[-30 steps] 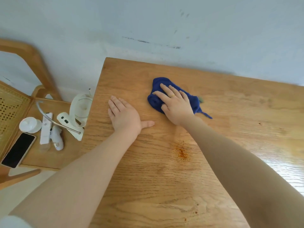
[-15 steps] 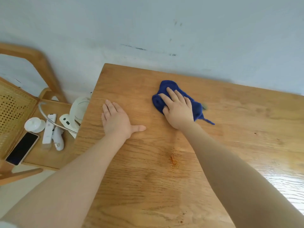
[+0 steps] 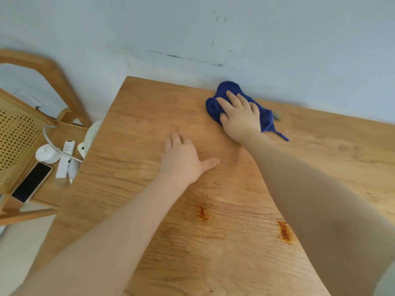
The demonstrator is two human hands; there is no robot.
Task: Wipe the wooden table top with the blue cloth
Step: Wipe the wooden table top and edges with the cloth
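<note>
My right hand (image 3: 240,116) lies flat on the blue cloth (image 3: 226,92), fingers nearly straight and spread over it while the thumb curls against its rolled near-left edge, pressing it to the wooden table top (image 3: 320,146). The cloth is bunched at the far edge of the table, right where the wood meets the pale wall (image 3: 192,28), and a thin tail of it trails out toward the right from under my wrist. My left hand (image 3: 183,159) rests palm down on the bare wood nearer to me than the cloth and to its left, not touching it; the thumb sticks out to the right and the fingers point away from me, relaxed and holding nothing. Nearer still than that hand, two rusty orange stains (image 3: 203,212) mark the grain, one between my forearms, the other beside my right forearm. Beyond the table's left edge stands a wooden chair (image 3: 53,77) with a cane back, and on its seat lie a dark phone (image 3: 32,182), a small white round dish (image 3: 47,153) and some white gadgets (image 3: 66,159).
</note>
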